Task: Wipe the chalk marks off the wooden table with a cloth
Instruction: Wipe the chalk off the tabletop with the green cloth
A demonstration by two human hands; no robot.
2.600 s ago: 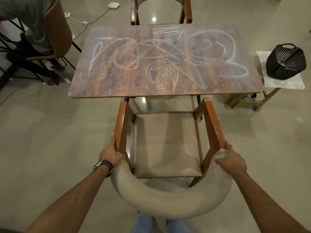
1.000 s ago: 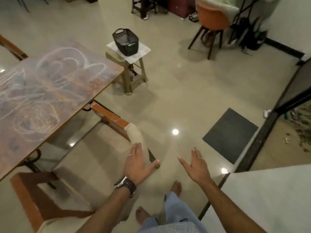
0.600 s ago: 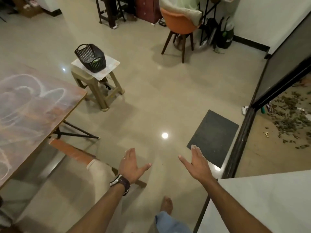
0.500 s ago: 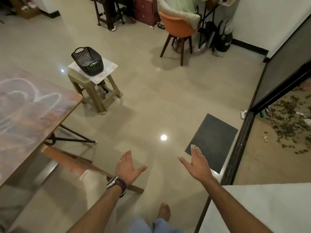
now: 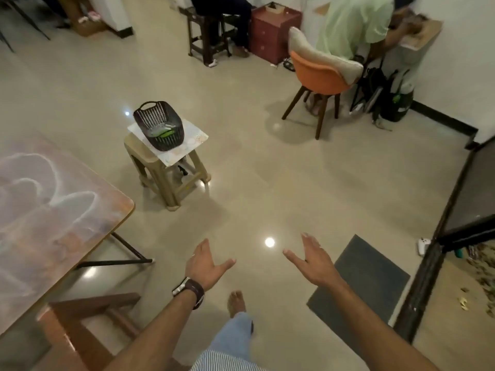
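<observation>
Dim, warm indoor light; ceiling lamps glint as bright spots on the glossy floor (image 5: 267, 183). Edges bow wide-angle, far corners smear with blur.

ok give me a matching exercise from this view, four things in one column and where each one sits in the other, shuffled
Things:
1. black basket
2. chalk marks
3. wristwatch
4. dark mat

Places:
A. on the floor, below the right hand
B. on the beige stool
C. on the left hand's wrist
D. on the wooden table

Pairs: 1-B, 2-D, 3-C, 4-A
</observation>
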